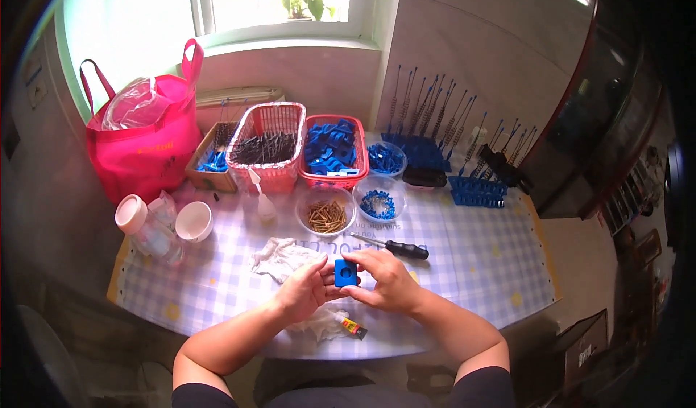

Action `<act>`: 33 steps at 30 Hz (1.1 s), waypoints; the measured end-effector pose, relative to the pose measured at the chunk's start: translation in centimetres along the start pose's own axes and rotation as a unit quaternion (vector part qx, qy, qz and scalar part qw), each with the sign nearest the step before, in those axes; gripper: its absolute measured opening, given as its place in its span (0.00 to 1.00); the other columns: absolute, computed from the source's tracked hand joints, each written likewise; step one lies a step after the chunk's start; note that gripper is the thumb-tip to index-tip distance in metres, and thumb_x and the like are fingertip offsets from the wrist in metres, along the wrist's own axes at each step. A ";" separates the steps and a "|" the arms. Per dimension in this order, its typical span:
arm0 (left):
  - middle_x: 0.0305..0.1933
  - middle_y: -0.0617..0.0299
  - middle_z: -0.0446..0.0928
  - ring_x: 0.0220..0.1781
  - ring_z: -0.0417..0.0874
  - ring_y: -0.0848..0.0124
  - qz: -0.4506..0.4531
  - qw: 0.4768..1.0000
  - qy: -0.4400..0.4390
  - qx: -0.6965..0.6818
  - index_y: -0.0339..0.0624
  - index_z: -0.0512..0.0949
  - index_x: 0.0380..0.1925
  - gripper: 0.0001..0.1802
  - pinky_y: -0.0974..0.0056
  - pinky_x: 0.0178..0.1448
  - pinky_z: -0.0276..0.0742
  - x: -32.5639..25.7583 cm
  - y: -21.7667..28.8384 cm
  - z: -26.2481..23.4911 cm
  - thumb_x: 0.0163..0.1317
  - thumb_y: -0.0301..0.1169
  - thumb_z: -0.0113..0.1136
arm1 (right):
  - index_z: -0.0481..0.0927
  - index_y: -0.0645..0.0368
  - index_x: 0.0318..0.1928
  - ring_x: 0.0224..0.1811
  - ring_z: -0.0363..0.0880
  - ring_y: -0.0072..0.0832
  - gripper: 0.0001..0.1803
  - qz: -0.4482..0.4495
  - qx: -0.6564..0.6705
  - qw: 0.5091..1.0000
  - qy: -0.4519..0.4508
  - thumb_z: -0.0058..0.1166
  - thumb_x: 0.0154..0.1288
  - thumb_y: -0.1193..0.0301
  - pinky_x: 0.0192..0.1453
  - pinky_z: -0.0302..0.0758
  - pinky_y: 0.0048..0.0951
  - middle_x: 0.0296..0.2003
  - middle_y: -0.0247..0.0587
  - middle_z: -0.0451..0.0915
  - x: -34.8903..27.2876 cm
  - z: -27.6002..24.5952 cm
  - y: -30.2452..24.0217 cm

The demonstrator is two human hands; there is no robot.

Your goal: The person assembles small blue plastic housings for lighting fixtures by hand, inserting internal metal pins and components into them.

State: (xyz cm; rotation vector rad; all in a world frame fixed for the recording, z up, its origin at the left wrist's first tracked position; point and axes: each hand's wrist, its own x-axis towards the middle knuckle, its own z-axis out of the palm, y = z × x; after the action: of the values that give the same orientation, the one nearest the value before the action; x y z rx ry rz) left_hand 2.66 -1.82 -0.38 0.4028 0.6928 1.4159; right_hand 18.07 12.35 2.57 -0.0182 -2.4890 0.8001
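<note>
1. blue plastic block (346,272) with a round hole is sitting between both hands, just above the checked counter (471,263)
2. the left hand (304,292) is pinching the block's left edge, its grip pressing onto it
3. the right hand (388,277) is pinching the block's right side with thumb and fingers
4. a white rag (279,257) is lying just beyond the left hand, and a small glue tube (353,327) is lying below the hands
5. a black-handled screwdriver (395,247) is resting near the right hand
6. a clear bowl of brass screws (326,216) is standing beyond it
</note>
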 end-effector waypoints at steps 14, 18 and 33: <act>0.52 0.49 0.79 0.51 0.83 0.58 0.000 1.000 0.010 0.017 0.40 0.59 0.66 0.35 0.47 0.65 0.70 -0.1 1.4 0.4 0.71 0.55 0.39 | 0.77 0.61 0.50 0.40 0.81 0.36 0.27 0.027 0.083 0.995 0.037 0.69 0.48 0.69 0.46 0.76 0.34 0.41 0.46 0.79 0.9 -1.2 0.4; 0.54 0.42 0.75 0.52 0.81 0.48 0.069 0.993 0.096 0.020 0.42 0.59 0.64 0.34 0.43 0.58 0.76 -0.6 2.4 1.2 0.70 0.56 0.40 | 0.77 0.62 0.50 0.37 0.79 0.31 0.26 0.056 0.090 0.990 0.095 0.70 0.50 0.68 0.45 0.77 0.30 0.41 0.45 0.79 1.0 -1.7 0.5; 0.79 0.58 0.24 0.76 0.53 0.47 0.570 0.809 -0.141 0.017 0.60 0.35 0.75 0.52 0.30 0.55 0.74 -11.6 3.1 14.5 0.60 0.65 0.50 | 0.77 0.61 0.50 0.35 0.78 0.29 0.27 0.040 0.070 0.994 0.068 0.70 0.48 0.68 0.42 0.76 0.29 0.39 0.43 0.78 0.8 -1.4 -0.3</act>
State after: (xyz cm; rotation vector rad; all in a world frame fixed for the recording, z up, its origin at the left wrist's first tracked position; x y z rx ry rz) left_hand 9.67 -10.69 14.71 1.1595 0.1686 2.3936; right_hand 18.09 12.98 4.12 -0.1200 -2.3115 0.9718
